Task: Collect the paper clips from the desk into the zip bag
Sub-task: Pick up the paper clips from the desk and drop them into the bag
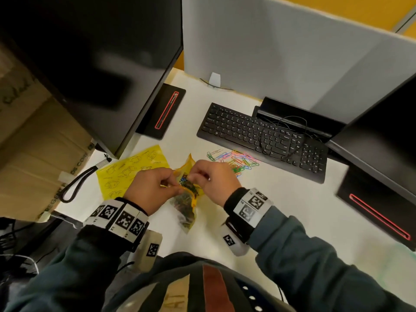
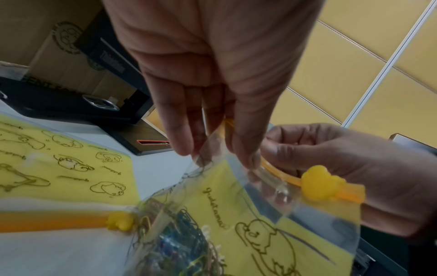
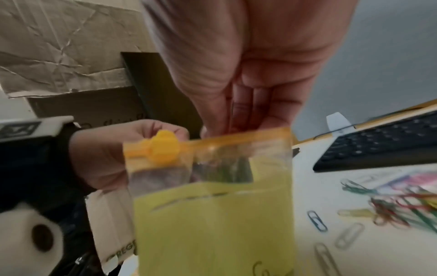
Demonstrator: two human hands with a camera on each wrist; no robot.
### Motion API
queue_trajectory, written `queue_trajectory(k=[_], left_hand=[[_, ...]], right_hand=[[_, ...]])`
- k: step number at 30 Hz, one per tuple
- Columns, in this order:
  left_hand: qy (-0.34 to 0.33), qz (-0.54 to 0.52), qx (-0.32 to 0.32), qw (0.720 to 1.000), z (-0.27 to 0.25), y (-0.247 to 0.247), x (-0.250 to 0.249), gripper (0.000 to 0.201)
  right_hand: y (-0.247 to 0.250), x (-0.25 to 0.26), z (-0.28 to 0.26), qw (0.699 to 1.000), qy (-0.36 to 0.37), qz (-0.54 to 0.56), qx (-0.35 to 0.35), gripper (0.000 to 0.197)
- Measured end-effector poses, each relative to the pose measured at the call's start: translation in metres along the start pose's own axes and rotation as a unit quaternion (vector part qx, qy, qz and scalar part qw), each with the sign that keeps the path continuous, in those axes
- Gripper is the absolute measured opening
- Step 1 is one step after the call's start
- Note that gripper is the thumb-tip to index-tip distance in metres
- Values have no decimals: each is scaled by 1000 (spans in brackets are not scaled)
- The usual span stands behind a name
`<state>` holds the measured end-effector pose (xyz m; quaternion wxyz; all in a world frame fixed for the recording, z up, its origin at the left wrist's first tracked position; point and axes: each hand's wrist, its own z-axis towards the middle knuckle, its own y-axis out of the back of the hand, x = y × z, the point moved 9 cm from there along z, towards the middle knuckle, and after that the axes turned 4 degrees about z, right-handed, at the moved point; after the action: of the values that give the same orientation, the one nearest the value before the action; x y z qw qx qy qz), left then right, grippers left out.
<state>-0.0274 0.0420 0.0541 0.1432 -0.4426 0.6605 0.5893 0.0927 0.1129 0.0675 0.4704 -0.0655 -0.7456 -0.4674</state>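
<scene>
1. The zip bag is clear plastic with yellow cartoon-printed panels, an orange zip strip and a yellow slider; a dark tangle of clips shows inside.
2. It hangs above the white worktop, held up between both hands.
3. The left hand has a narrow grip, thumb and fingers pinching the bag's top edge.
4. The right hand pinches the zip strip from the other side.
5. Loose coloured paper clips lie heaped on the worktop, just beyond the right hand.
6. A black keyboard sits behind the heap.
7. A second yellow bag lies flat left of the hands.
</scene>
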Motion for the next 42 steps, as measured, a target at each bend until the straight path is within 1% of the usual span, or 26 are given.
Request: queue_trajectory(k=[2,3,4,5,6,7,9,10,12,14,17,19,20,21,22,23,25,26,28,31,36,38,40,42], left_hand=[[3,-4,-2,1000,-2,0,3,19],[3,-7,-1,1000,-3,-1,3,20],[3,-9,-1,1000,-4,-1,3,20],[3,-11,-1,1000,-5,-1,2,20],[3,-12,-3,1000,-7,-1,2,20],[4,-12,-4,1000,-7,-1,2,19],[2,-9,-3,1000,-7,-1,3,18],[-2,-6,-2,1000,-7,-1,3,18],[-10,-1,1,1000,-6,-2,4,18],[-12,6,3,1000,-5,-2,4,18],[-8,10,4,1000,-4,-1,6,18],[-7,6,8,1000,-3,-1,7,18],[-7,5,9,1000,-3,0,7,18],[-6,6,8,1000,-3,-1,7,18],[-7,8,7,1000,-2,-1,6,18],[-7,9,7,1000,-2,-1,7,18],[-11,4,9,1000,-3,0,7,18],[-14,-2,10,1000,-4,1,9,17],[-12,-14,2,1000,-6,5,14,15],[0,-20,-21,1000,-9,12,28,13],[12,-20,-27,999,-12,18,43,12],[12,-21,-27,999,-11,18,45,13],[10,-17,-25,999,-10,17,45,14],[7,-14,-23,1000,-10,16,43,14]], right_hand=[[19,-18,1,995,-21,47,-87,13],[32,-34,2,990,-42,49,-127,15],[45,-53,4,985,-73,24,-154,17],[55,-77,7,981,-109,-18,-158,21],[61,-100,10,978,-147,-64,-136,30],[61,-124,12,974,-182,-104,-92,42],[53,-156,12,965,-217,-149,4,62],[45,-166,10,958,-225,-169,48,67],[30,-176,7,945,-216,-221,102,70],[21,-177,3,942,-212,-238,105,71],[8,-162,-4,955,-196,-195,105,62],[12,-143,1,967,-168,-180,61,52],[17,-135,6,971,-156,-181,30,50],[20,-130,13,971,-152,-182,15,52],[19,-127,20,971,-151,-182,23,55],[14,-127,28,971,-152,-180,49,60],[-1,-126,41,964,-154,-181,121,66],[-9,-126,46,958,-152,-193,151,67],[-21,-129,53,944,-147,-232,184,64],[-33,-130,52,937,-128,-265,188,61],[-40,-121,22,947,-48,-266,174,52],[-39,-124,4,948,-45,-261,175,49],[-37,-128,-10,949,-60,-254,179,48],[-32,-123,-9,952,-67,-245,171,47]])
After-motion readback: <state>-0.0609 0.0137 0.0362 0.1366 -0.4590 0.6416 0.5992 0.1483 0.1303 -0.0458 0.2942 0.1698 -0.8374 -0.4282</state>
